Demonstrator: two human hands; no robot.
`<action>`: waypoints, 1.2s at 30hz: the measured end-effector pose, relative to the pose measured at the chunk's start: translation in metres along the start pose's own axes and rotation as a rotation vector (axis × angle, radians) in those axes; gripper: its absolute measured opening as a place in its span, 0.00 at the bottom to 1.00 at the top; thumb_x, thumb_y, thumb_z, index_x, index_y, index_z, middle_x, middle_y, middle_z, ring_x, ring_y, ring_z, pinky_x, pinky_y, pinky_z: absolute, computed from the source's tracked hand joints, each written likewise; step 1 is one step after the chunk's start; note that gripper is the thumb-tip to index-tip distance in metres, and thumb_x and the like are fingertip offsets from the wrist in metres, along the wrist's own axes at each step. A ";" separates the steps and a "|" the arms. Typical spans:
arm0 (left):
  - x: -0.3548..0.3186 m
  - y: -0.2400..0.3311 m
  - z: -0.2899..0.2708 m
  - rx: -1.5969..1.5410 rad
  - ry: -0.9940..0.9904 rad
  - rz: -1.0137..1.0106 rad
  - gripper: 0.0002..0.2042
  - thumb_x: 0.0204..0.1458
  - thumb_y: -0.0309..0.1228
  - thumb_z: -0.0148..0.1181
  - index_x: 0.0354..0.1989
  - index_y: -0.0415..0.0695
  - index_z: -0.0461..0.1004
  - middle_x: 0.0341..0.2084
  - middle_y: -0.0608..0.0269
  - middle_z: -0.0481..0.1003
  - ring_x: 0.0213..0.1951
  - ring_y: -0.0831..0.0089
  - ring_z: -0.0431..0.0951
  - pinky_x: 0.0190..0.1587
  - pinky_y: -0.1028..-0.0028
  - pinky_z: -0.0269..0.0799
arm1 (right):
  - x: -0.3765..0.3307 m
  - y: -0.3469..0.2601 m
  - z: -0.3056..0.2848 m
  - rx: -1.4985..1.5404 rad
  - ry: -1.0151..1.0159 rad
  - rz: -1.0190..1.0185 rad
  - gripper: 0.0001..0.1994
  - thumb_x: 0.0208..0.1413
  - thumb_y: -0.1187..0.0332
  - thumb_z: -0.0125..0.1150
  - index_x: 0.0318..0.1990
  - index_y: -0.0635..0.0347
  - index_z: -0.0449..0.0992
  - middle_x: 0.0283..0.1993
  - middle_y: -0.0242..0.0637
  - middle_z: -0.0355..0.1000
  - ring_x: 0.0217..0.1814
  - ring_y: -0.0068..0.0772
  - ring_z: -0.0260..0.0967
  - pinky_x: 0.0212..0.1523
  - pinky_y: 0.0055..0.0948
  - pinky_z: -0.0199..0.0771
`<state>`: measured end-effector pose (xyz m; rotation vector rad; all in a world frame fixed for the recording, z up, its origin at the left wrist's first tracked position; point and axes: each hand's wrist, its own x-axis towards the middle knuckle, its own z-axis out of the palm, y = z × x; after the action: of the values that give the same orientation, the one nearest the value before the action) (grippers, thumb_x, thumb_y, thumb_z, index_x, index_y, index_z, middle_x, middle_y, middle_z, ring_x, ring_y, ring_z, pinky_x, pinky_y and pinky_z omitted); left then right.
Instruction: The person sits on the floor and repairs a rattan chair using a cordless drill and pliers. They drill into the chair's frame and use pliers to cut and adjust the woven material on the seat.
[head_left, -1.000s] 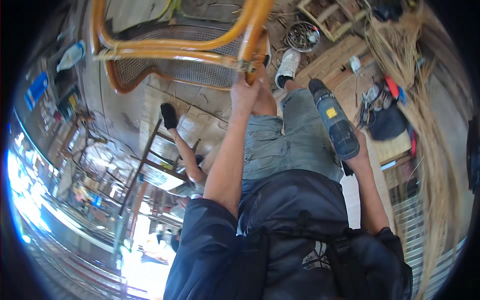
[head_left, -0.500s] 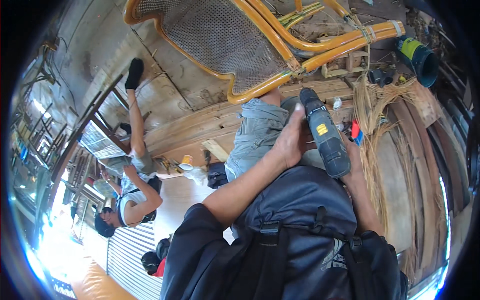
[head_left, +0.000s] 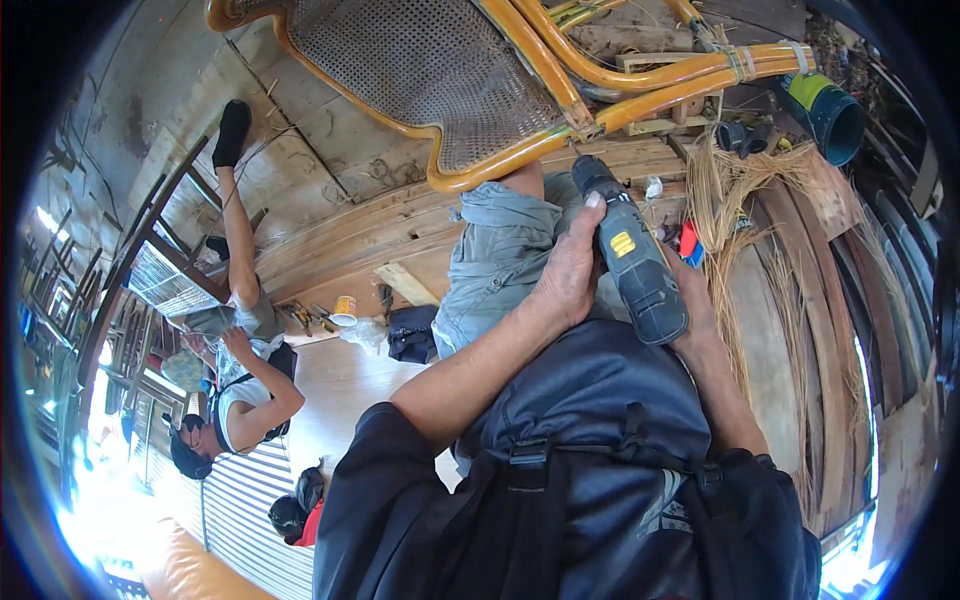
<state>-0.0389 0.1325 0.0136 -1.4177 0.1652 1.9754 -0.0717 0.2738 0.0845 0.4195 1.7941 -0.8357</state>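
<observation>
A dark cordless drill (head_left: 648, 280) with a yellow label lies between my hands, its bit pointing away from me. My left hand (head_left: 572, 262) is closed on the drill's left side near the front, thumb on top and fingers hidden below. From the right, my right hand (head_left: 692, 300) grips it; the handle and most of those fingers are out of sight beneath the body. The bit reaches a joint in the glossy bamboo or rattan chair frame (head_left: 520, 168); whether it touches cannot be made out. Woven cane mesh (head_left: 410, 75) fills the frame.
Loose straw-coloured fibre strands (head_left: 735, 200) hang at my right beside long wooden boards (head_left: 765, 320). A dark green bucket-like container (head_left: 835, 125) lies farther right. At left, another person (head_left: 245, 400) sits on the floor near a metal frame. A small yellow-and-white tub (head_left: 344, 310) stands between us.
The drill has moved forward, bringing its bit closer to the chair's joint. My hands have moved along with it, still gripping. The whole view has shifted slightly.
</observation>
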 end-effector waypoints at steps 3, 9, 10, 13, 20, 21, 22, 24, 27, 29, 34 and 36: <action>-0.001 0.002 0.004 0.023 -0.004 0.022 0.21 0.57 0.51 0.51 0.44 0.43 0.68 0.35 0.59 0.74 0.39 0.68 0.75 0.48 0.68 0.71 | 0.000 -0.006 -0.002 0.011 -0.015 0.040 0.29 0.44 0.74 0.66 0.57 0.67 0.66 0.44 0.43 0.76 0.45 0.28 0.74 0.47 0.26 0.71; 0.002 0.004 0.003 0.045 0.009 -0.001 0.21 0.58 0.50 0.50 0.44 0.43 0.68 0.35 0.59 0.74 0.39 0.69 0.75 0.48 0.69 0.70 | 0.003 0.003 0.001 0.299 -0.060 0.115 0.29 0.48 0.79 0.61 0.60 0.72 0.61 0.52 0.42 0.71 0.50 0.24 0.70 0.50 0.24 0.70; 0.002 0.004 0.002 0.057 0.010 0.002 0.21 0.58 0.50 0.50 0.44 0.43 0.68 0.36 0.60 0.75 0.39 0.69 0.75 0.48 0.69 0.70 | 0.003 0.006 0.003 0.405 -0.061 0.152 0.29 0.49 0.80 0.60 0.60 0.72 0.60 0.53 0.41 0.70 0.50 0.23 0.69 0.50 0.23 0.70; 0.004 0.003 0.000 0.083 0.009 0.008 0.20 0.58 0.50 0.50 0.43 0.43 0.69 0.36 0.60 0.75 0.40 0.70 0.75 0.49 0.69 0.70 | 0.001 0.009 0.002 0.711 -0.081 0.218 0.28 0.50 0.82 0.57 0.61 0.72 0.59 0.54 0.41 0.69 0.50 0.23 0.69 0.50 0.22 0.70; 0.007 0.002 -0.006 0.155 0.031 0.035 0.22 0.59 0.50 0.48 0.44 0.41 0.69 0.36 0.61 0.75 0.40 0.69 0.75 0.50 0.69 0.68 | 0.004 0.002 0.001 0.228 -0.054 0.059 0.28 0.49 0.75 0.61 0.59 0.70 0.63 0.48 0.42 0.74 0.47 0.31 0.73 0.47 0.25 0.72; 0.009 0.002 -0.009 0.177 0.039 0.041 0.22 0.59 0.50 0.47 0.45 0.41 0.69 0.36 0.61 0.75 0.41 0.69 0.75 0.51 0.68 0.68 | 0.003 0.005 0.002 0.120 -0.032 0.020 0.28 0.48 0.74 0.62 0.59 0.69 0.64 0.47 0.43 0.75 0.46 0.32 0.74 0.47 0.26 0.72; 0.006 0.010 -0.011 0.434 0.055 0.068 0.24 0.60 0.51 0.46 0.46 0.40 0.69 0.36 0.60 0.75 0.41 0.68 0.75 0.51 0.68 0.68 | 0.003 0.006 0.001 0.010 -0.014 -0.022 0.28 0.47 0.72 0.63 0.58 0.69 0.65 0.45 0.43 0.76 0.46 0.33 0.75 0.46 0.27 0.72; 0.000 0.035 -0.025 0.952 0.087 0.115 0.27 0.60 0.53 0.44 0.49 0.37 0.69 0.37 0.58 0.76 0.41 0.66 0.75 0.51 0.68 0.67 | 0.006 0.007 0.002 0.014 0.009 0.011 0.29 0.45 0.71 0.65 0.57 0.68 0.65 0.43 0.45 0.76 0.44 0.34 0.76 0.46 0.28 0.72; 0.037 0.059 -0.058 1.628 0.296 0.744 0.25 0.52 0.45 0.57 0.51 0.37 0.68 0.47 0.52 0.72 0.49 0.58 0.71 0.54 0.61 0.64 | 0.009 -0.004 0.003 -0.051 -0.002 0.025 0.28 0.46 0.72 0.65 0.57 0.66 0.66 0.43 0.44 0.76 0.45 0.34 0.75 0.46 0.28 0.72; 0.065 0.074 -0.074 1.895 0.381 0.922 0.28 0.46 0.41 0.63 0.54 0.38 0.65 0.53 0.49 0.68 0.55 0.54 0.67 0.57 0.59 0.61 | 0.007 -0.017 0.001 -0.061 -0.039 0.068 0.27 0.48 0.74 0.62 0.58 0.66 0.65 0.46 0.44 0.75 0.46 0.32 0.74 0.47 0.27 0.72; 0.125 0.104 -0.081 2.036 0.188 0.480 0.37 0.41 0.37 0.65 0.62 0.42 0.58 0.61 0.50 0.61 0.63 0.55 0.61 0.63 0.59 0.57 | 0.007 -0.023 0.006 0.311 -0.105 0.306 0.24 0.59 0.73 0.50 0.63 0.68 0.59 0.56 0.42 0.68 0.54 0.30 0.69 0.53 0.26 0.70; 0.124 0.105 -0.088 1.960 0.117 0.576 0.37 0.42 0.35 0.64 0.63 0.43 0.56 0.62 0.53 0.61 0.63 0.57 0.61 0.63 0.59 0.57 | 0.006 -0.019 0.003 0.397 -0.134 0.237 0.24 0.62 0.69 0.43 0.64 0.69 0.56 0.58 0.42 0.66 0.56 0.31 0.67 0.56 0.26 0.68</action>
<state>-0.0531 0.0680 -0.1588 -0.0592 1.9952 0.9942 -0.0839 0.2583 0.0849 0.7978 1.4201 -1.0258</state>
